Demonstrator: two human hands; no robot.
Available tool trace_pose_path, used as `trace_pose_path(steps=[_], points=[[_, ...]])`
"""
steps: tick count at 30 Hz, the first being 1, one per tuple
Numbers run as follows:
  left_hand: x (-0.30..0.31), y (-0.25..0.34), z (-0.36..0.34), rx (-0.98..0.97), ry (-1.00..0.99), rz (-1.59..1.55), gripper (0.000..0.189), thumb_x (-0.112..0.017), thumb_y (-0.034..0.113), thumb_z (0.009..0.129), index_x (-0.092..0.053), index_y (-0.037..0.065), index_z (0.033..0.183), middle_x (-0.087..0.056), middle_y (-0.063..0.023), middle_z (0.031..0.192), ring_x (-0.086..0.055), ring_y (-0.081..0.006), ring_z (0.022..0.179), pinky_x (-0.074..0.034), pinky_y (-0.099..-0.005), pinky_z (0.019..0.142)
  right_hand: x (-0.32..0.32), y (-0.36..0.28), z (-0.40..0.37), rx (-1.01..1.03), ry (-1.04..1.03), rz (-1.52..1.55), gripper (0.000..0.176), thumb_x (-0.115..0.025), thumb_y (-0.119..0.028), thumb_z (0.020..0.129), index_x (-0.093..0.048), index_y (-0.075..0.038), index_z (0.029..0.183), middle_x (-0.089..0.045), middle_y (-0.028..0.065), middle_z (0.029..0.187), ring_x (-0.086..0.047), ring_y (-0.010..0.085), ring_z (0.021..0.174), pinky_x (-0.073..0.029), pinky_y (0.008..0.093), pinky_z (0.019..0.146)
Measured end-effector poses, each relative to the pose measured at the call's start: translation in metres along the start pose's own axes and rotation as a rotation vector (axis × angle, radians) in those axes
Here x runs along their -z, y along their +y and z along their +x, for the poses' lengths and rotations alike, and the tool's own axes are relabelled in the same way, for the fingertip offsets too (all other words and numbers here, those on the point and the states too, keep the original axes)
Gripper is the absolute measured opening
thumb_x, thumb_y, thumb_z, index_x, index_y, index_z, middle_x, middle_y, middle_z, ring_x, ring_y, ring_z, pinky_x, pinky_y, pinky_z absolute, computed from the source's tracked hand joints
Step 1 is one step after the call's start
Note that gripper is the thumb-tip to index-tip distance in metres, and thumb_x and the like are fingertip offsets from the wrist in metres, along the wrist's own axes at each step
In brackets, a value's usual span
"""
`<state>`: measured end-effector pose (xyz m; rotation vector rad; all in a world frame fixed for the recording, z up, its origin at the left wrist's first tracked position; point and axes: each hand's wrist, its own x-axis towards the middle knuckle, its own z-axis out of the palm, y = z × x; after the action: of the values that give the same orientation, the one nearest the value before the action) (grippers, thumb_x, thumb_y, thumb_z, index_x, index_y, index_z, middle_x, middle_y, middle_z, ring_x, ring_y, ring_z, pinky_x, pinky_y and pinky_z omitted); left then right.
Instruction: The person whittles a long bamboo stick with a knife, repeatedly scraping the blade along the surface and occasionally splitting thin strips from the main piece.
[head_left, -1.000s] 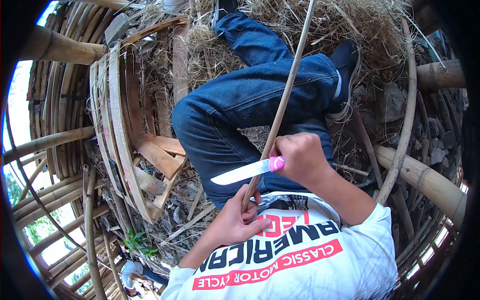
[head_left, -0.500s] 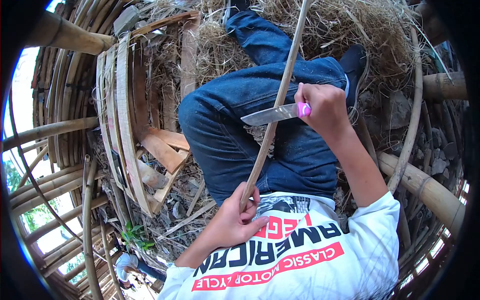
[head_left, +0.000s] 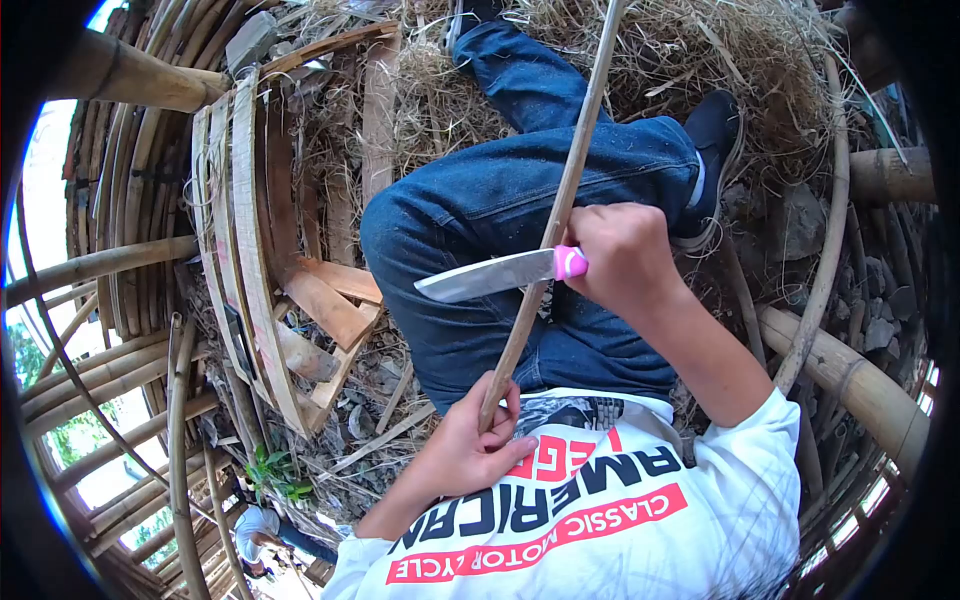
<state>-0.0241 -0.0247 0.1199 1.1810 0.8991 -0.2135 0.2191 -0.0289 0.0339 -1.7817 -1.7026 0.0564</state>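
Observation:
My left hand is closed around the near end of a long thin wooden stick, close against my shirt. From there the stick slants up and away over my crossed legs in blue jeans. My right hand grips a knife by its pink and white handle. The broad steel blade points left and crosses over the stick about midway between my left hand and my knee. Most of the handle is hidden inside my fist.
A slatted wooden crate stands at my left with loose board pieces inside. Dry straw covers the ground ahead. Bamboo poles run along both sides, with stones at the right. Beyond the bamboo, lower left, another person is visible.
My right hand and the knife have moved left and down along the stick, toward my body. My left hand stays nearly in place at the stick's near end.

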Motion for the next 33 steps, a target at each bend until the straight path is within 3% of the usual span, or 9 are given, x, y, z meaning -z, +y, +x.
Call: trace_pose_path(steps=[3, 7, 9, 11, 12, 16, 21, 26, 33], points=[[-0.003, -0.001, 0.004, 0.016, 0.001, 0.031, 0.038, -0.072, 0.002, 0.080, -0.040, 0.004, 0.102, -0.030, 0.0093, 0.060, -0.030, -0.0006, 0.054, -0.023, -0.0192, 0.052, -0.004, 0.025, 0.001, -0.030, 0.046, -0.048, 0.012, -0.071, -0.016, 0.068, -0.061, -0.011, 0.066, -0.062, 0.0074, 0.060, -0.064, 0.0254, 0.054, -0.051, 0.0350, 0.052], [-0.002, -0.003, 0.003, -0.006, 0.001, 0.044, 0.035, -0.068, 0.002, 0.083, -0.040, 0.004, 0.104, -0.030, 0.0060, 0.061, -0.029, -0.0033, 0.054, -0.024, -0.0221, 0.051, -0.010, 0.032, 0.004, -0.095, 0.101, -0.071, 0.010, -0.072, -0.017, 0.068, -0.063, -0.012, 0.066, -0.063, 0.0092, 0.061, -0.064, 0.0267, 0.055, -0.052, 0.0376, 0.054], [-0.004, -0.010, -0.002, 0.007, -0.001, 0.038, 0.036, -0.070, 0.002, 0.082, -0.040, 0.004, 0.102, -0.029, 0.0074, 0.061, -0.029, -0.0027, 0.054, -0.023, -0.0214, 0.051, -0.019, 0.063, 0.005, -0.214, 0.130, -0.276, 0.015, -0.066, -0.021, 0.077, -0.066, -0.012, 0.065, -0.064, 0.0106, 0.060, -0.066, 0.0306, 0.056, -0.055, 0.0397, 0.055], [-0.007, -0.012, -0.006, 0.049, -0.025, 0.038, 0.036, -0.070, 0.002, 0.082, -0.040, 0.005, 0.101, -0.028, 0.0087, 0.061, -0.028, -0.0023, 0.054, -0.023, -0.0214, 0.051, -0.007, 0.109, 0.010, -0.483, 0.132, -0.420, 0.021, -0.060, -0.023, 0.083, -0.069, -0.011, 0.069, -0.066, 0.0151, 0.065, -0.067, 0.0343, 0.062, -0.056, 0.0441, 0.058], [-0.007, -0.013, -0.004, 0.036, -0.033, 0.084, 0.036, -0.070, 0.001, 0.082, -0.040, 0.005, 0.101, -0.029, 0.0087, 0.061, -0.027, -0.0024, 0.054, -0.023, -0.0212, 0.051, 0.003, 0.111, 0.012, -0.442, 0.125, -0.380, 0.022, -0.059, -0.024, 0.083, -0.069, -0.010, 0.070, -0.065, 0.0162, 0.064, -0.066, 0.0360, 0.062, -0.055, 0.0452, 0.059], [-0.006, -0.016, 0.007, 0.002, -0.043, 0.043, 0.035, -0.071, 0.002, 0.083, -0.041, 0.005, 0.101, -0.030, 0.0080, 0.062, -0.028, -0.0023, 0.055, -0.024, -0.0208, 0.051, 0.009, 0.073, 0.016, -0.394, 0.158, -0.191, 0.026, -0.056, -0.026, 0.085, -0.067, -0.008, 0.070, -0.062, 0.0184, 0.062, -0.064, 0.0401, 0.062, -0.053, 0.0477, 0.059], [0.004, -0.010, 0.007, -0.039, -0.043, -0.132, 0.034, -0.071, 0.001, 0.083, -0.041, 0.005, 0.101, -0.031, 0.0089, 0.063, -0.030, -0.0006, 0.055, -0.023, -0.0181, 0.052, -0.003, 0.026, -0.009, -0.355, 0.102, 0.085, 0.020, -0.063, -0.020, 0.079, -0.063, -0.008, 0.063, -0.061, 0.0163, 0.059, -0.062, 0.0366, 0.056, -0.051, 0.0447, 0.053], [0.012, -0.031, 0.012, 0.001, -0.243, -0.501, 0.038, -0.069, -0.005, 0.081, -0.037, 0.010, 0.096, -0.030, 0.0087, 0.065, -0.029, 0.0004, 0.058, -0.026, -0.0171, 0.054, -0.008, -0.013, -0.034, -0.354, -0.015, 0.236, 0.018, -0.066, -0.019, 0.078, -0.059, -0.007, 0.066, -0.061, 0.0146, 0.061, -0.063, 0.0340, 0.057, -0.049, 0.0432, 0.053], [0.022, -0.043, 0.018, 0.020, -0.454, -0.675, 0.042, -0.068, -0.008, 0.079, -0.035, 0.010, 0.097, -0.032, 0.0088, 0.065, -0.032, 0.0004, 0.057, -0.029, -0.0170, 0.054, 0.004, -0.026, -0.046, -0.351, -0.080, 0.335, 0.013, -0.069, -0.016, 0.074, -0.061, -0.005, 0.072, -0.063, 0.0143, 0.065, -0.064, 0.0323, 0.059, -0.051, 0.0396, 0.055]])
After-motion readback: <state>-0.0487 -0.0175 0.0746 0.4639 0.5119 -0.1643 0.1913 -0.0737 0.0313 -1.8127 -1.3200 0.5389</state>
